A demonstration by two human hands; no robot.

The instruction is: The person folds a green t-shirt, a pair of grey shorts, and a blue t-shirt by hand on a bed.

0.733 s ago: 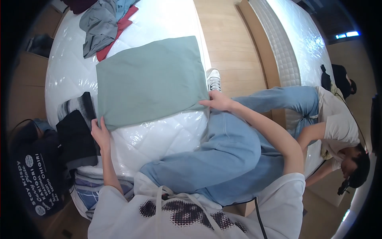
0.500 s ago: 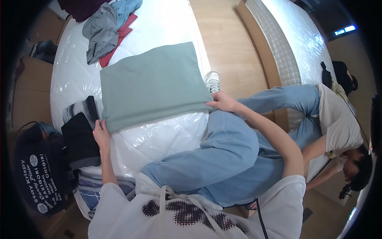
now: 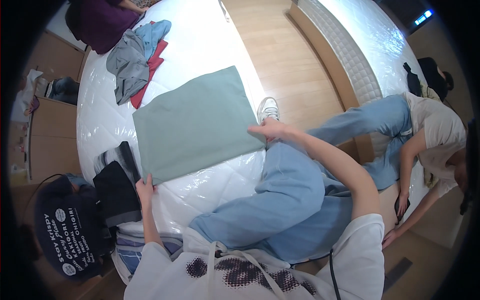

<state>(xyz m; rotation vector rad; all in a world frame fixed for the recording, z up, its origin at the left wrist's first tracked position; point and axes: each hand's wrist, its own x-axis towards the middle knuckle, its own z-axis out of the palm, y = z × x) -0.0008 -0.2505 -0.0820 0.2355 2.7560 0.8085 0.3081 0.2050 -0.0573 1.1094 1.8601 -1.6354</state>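
A flat piece of sage-green cloth (image 3: 195, 125), perhaps a folded garment, lies spread on a plastic-covered white mattress (image 3: 187, 202). My left hand (image 3: 144, 191) pinches its near left corner. At the cloth's right edge is my right hand (image 3: 271, 130), a little beyond the near right corner. Its thumb stretches leftward onto the fabric, its other fingers are partly hidden, and the near right corner lies loose below it. The cloth looks smooth, its near edge fairly straight.
Beyond the cloth lie grey (image 3: 131, 65), red (image 3: 150, 75) and blue (image 3: 154, 37) garments. Dark folded clothes (image 3: 117, 192) sit at my left beside a navy printed garment (image 3: 70, 227). One person (image 3: 102, 25) is at the far left, another (image 3: 432, 120) at right near a second mattress (image 3: 350, 47).
My right hand has let go of the near right corner and shifted slightly up along the edge. The near edge now lies smoother. The view has turned a little, and the person at right has lowered their arms.
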